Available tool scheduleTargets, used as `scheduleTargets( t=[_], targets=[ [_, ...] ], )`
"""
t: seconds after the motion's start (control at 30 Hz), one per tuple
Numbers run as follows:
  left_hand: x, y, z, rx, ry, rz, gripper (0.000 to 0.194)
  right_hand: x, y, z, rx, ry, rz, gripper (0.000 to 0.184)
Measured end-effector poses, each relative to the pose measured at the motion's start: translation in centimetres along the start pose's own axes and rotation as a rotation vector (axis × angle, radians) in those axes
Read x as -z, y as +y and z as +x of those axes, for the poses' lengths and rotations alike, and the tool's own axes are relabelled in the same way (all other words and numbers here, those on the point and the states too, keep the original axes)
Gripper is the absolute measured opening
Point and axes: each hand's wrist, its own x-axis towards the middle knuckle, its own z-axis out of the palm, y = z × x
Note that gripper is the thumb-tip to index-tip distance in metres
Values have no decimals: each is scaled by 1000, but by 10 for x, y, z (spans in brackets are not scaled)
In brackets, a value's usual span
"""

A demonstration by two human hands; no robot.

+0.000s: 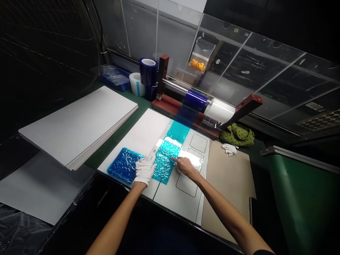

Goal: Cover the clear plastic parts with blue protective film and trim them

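My left hand, in a white fabric glove, rests flat where a wrinkled dark blue plastic film sheet meets a wrinkled teal film sheet. My bare right hand lies just to the right, its index finger extended and touching the teal sheet. Neither hand grips anything. A translucent blue film band runs from a film roll down toward the teal sheet. Beneath the sheets lies a white board. A clear plastic piece sits near my right hand.
A stack of white boards lies left. Behind stand a blue tape roll and a white tape roll. Right are a tan cardboard sheet, a spare white glove, a green dotted bag and a green bin.
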Motion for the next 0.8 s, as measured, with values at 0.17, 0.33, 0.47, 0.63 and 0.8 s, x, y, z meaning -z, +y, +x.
scheduleTargets(
  t=[0.17, 0.33, 0.47, 0.63, 0.8],
  targets=[
    [9, 0, -3, 88, 54, -257, 46, -11, 28, -53, -120, 2, 127, 51],
    [15, -2, -31, 270, 47, -717, 57, -40, 20, -87, -210, 23, 556, 39],
    [-1, -4, -66, 421, -208, -1157, 42, -69, -5, -83, -246, 22, 826, 18],
    [-23, -6, -87, 680, -470, -1557, 25, -86, -22, -69, -244, 15, 1115, 8],
    [-25, -3, -76, 786, -503, -1783, 27, -82, -26, -74, -192, 8, 1325, 8]
  ],
)
